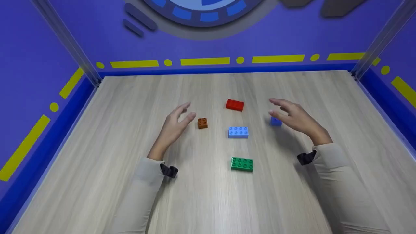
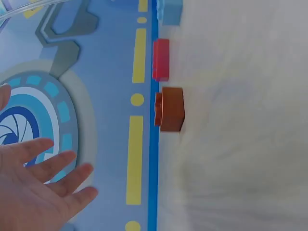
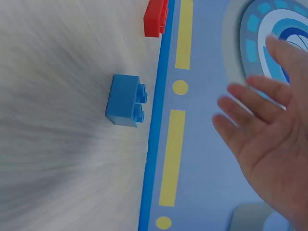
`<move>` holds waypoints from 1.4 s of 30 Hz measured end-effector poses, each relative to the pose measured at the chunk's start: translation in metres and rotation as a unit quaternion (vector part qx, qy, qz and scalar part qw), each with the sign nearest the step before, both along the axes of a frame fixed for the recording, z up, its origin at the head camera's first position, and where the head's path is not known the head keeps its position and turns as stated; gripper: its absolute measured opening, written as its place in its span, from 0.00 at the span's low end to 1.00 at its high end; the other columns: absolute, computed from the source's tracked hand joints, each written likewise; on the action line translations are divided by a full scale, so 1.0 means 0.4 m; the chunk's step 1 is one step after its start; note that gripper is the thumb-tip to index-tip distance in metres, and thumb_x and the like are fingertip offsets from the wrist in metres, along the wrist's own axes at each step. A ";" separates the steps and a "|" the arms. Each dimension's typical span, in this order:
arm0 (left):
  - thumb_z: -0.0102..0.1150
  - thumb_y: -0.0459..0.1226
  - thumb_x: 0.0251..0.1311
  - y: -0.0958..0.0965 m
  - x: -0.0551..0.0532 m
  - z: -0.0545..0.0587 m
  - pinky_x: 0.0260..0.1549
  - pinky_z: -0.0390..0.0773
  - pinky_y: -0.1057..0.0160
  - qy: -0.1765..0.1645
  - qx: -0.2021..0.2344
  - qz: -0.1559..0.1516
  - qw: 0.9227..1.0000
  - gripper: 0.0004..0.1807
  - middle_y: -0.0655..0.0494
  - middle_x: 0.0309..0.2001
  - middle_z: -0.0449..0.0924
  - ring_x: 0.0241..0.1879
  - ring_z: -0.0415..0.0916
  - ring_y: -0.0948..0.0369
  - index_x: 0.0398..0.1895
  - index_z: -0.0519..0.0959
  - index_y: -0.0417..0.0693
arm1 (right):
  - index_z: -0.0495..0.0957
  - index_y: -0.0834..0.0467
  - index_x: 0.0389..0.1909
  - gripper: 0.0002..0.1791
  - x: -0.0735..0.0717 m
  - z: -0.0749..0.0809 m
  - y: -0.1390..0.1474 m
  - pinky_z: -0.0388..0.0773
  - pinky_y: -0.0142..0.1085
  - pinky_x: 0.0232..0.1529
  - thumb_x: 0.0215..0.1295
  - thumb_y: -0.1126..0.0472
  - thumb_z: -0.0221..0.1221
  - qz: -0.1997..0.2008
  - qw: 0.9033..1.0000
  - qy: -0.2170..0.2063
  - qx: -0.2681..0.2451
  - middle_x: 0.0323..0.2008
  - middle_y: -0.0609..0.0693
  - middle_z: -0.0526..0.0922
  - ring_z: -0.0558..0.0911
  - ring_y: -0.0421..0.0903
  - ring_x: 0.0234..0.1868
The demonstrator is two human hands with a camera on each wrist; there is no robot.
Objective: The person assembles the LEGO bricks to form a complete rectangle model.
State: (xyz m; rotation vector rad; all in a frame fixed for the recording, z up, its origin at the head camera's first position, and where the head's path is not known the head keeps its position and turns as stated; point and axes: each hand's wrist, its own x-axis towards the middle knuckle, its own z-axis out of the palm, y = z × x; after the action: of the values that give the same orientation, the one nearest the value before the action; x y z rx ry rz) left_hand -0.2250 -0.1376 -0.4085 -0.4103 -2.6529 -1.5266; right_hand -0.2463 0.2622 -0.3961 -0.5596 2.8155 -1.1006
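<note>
My left hand (image 1: 174, 126) hovers over the table just left of a small brown-orange toy brick (image 1: 202, 123), fingers spread and holding nothing. On the other side my right hand (image 1: 297, 117) is raised above a small blue brick (image 1: 276, 121), partly covering it in the head view; its palm is bare in the right wrist view. Between the hands lie a red brick (image 1: 235, 105) at the back, a light blue brick (image 1: 238, 132) in the middle and a green brick (image 1: 242, 164) nearest me. All the bricks rest studs up, apart from one another.
The wood-grain table (image 1: 107, 136) is bounded by a blue back wall (image 1: 208, 48) with yellow markings and by side walls. Metal posts (image 1: 65, 39) stand at the back corners. Dark wrist mounts (image 1: 169, 170) sit on both sleeves.
</note>
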 end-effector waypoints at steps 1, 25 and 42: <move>0.50 0.52 0.68 0.002 0.002 -0.003 0.69 0.59 0.49 -0.009 0.013 -0.010 1.000 0.33 0.50 0.71 0.62 0.69 0.61 0.52 0.72 0.61 0.49 | 0.61 0.59 0.71 0.35 -0.003 -0.003 -0.002 0.60 0.57 0.67 0.70 0.44 0.52 0.012 1.000 -0.007 0.001 0.70 0.60 0.62 0.63 0.65 0.69; 0.64 0.39 0.59 0.113 0.043 -0.084 0.60 0.72 0.58 -0.150 0.063 -0.219 0.962 0.28 0.45 0.61 0.74 0.60 0.73 0.52 0.63 0.72 0.42 | 0.73 0.61 0.62 0.26 -0.036 -0.059 -0.101 0.67 0.53 0.64 0.64 0.57 0.62 0.095 0.991 -0.082 0.048 0.62 0.58 0.75 0.72 0.57 0.65; 0.68 0.35 0.55 0.189 0.066 -0.114 0.58 0.73 0.62 -0.173 0.019 -0.279 0.944 0.25 0.50 0.56 0.80 0.56 0.77 0.58 0.57 0.77 0.41 | 0.76 0.61 0.59 0.25 -0.059 -0.070 -0.149 0.72 0.52 0.60 0.62 0.59 0.64 0.131 0.986 -0.091 0.058 0.58 0.58 0.78 0.76 0.58 0.60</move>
State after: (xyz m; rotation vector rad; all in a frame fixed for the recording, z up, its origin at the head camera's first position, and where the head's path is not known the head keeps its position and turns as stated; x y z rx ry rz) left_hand -0.1985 -0.0622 -0.4542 -1.0584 -2.9198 -1.9473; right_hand -0.2699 0.2024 -0.4241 -0.7514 2.5405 -0.8836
